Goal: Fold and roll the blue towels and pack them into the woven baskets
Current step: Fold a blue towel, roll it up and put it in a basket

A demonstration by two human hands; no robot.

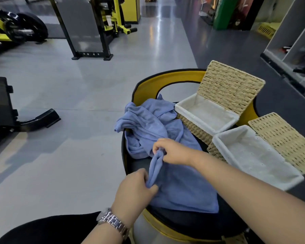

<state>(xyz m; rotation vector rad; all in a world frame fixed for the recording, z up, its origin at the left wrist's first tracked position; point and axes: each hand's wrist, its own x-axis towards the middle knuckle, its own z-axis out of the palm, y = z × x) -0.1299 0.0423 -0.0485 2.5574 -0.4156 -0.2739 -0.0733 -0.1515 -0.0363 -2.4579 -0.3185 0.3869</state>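
Observation:
A blue towel lies partly spread on a black round surface with a yellow rim. My left hand pinches its near left edge, and my right hand pinches the same bunched edge a little farther away. Behind them a crumpled heap of blue towels hangs over the surface's left side. Two woven baskets with white liners stand to the right with lids up: the far basket and the near basket. Both look empty inside.
Yellow and black gym machines stand on the grey floor at the back left, and a black machine base sits at the left. White shelving runs along the right. My dark trouser leg shows at the bottom.

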